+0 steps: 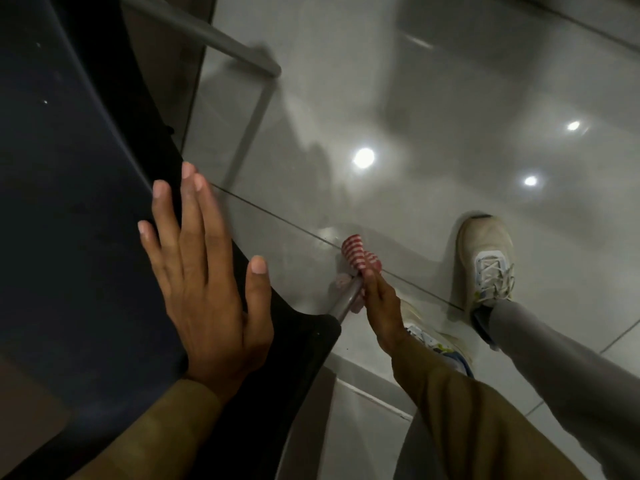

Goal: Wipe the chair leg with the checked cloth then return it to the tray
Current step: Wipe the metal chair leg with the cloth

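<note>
Left hand (204, 282) is spread flat and open on the dark chair seat (69, 202), holding nothing, probably just bracing the chair. Right hand (382, 306) is closed around the checked cloth (358, 256), pressing it against the metal chair leg (348, 301) low near the floor (415, 81). No tray in sight.

Beyond the right hand's fingers (372, 289), the cloth (358, 259) and chair leg (348, 299) fill the way; past them the tiled floor (398, 81) lies bare. A shoe (486, 258) stands to the right of those fingers. The dark seat (69, 168) lies under the left fingers (162, 209).
</note>
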`<act>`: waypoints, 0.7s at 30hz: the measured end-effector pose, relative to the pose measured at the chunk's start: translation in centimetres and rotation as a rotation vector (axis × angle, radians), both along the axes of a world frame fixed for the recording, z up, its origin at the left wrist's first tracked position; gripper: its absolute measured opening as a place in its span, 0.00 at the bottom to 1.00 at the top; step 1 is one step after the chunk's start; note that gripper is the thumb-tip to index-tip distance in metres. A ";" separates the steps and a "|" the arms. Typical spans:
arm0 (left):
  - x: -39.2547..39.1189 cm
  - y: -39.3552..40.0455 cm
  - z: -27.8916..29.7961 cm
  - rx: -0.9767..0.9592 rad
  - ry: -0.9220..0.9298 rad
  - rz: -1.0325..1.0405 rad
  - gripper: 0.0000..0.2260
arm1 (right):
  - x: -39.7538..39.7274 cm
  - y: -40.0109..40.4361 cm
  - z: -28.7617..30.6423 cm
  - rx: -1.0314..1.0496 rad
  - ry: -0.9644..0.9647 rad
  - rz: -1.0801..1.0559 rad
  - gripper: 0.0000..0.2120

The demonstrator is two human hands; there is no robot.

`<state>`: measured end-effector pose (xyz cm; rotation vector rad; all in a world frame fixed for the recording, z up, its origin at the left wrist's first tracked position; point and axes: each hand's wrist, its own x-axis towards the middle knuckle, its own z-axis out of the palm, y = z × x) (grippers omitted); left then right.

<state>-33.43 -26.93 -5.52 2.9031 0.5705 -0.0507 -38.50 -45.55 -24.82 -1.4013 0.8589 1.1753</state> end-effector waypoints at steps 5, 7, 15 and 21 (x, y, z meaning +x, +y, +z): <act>0.2 -0.3 0.7 -0.014 0.025 0.022 0.32 | -0.2 -0.6 8.5 0.130 -0.019 -0.107 0.20; 0.4 -0.2 0.8 -0.023 0.032 0.023 0.32 | -1.2 -0.7 13.4 0.255 -0.044 -0.118 0.23; 0.5 -0.2 0.9 -0.026 0.048 0.014 0.33 | -2.3 -0.2 8.5 0.171 -0.133 -0.148 0.16; 0.2 -0.1 0.3 -0.008 0.023 0.007 0.33 | -1.5 -0.9 -0.3 0.026 -0.060 -0.070 0.15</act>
